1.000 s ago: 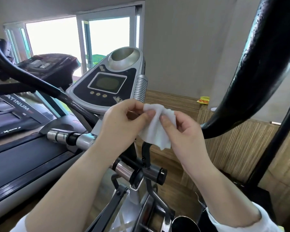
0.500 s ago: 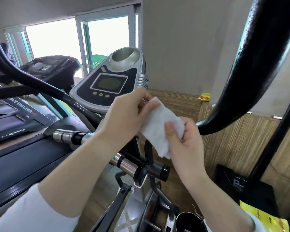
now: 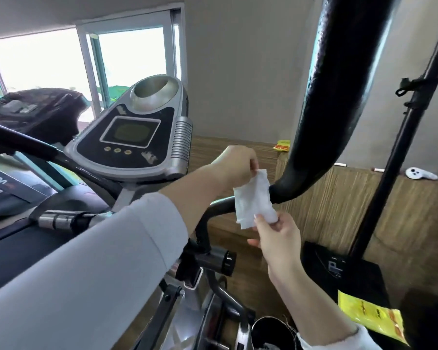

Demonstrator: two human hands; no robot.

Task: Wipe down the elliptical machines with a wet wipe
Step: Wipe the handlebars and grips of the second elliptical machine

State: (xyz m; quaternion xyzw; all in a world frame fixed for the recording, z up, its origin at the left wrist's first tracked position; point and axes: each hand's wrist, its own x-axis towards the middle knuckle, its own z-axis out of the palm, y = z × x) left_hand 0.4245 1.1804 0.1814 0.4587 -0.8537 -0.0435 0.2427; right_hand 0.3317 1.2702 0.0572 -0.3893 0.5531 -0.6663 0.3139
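Nearest, a white sleeve (image 3: 86, 261) covers the left forearm across the lower frame. A yellow packet (image 3: 369, 319) lies low at right, just beside a black box (image 3: 339, 271). The right hand (image 3: 276, 238) is raised, its grip pinching the lower edge of the wet wipe (image 3: 253, 200) between thumb and fingertips. The left hand (image 3: 234, 165) is above it, its grip pinching the wipe's top corner. The wipe hangs stretched between the two, partly unfolded, just in front of the lower bend of the thick black handlebar (image 3: 339, 97); it seems not to touch it, though the angle is poor. Past the left wrist sits the elliptical's console (image 3: 134, 142), grey and black, with its screen dark and three small buttons below. A treadmill (image 3: 36, 114) stands left of it. Behind, a wood-grain surface (image 3: 352, 198) carries a second yellow packet (image 3: 283, 145) and a white object (image 3: 420, 174). A bright window (image 3: 127, 59) is farthest back.
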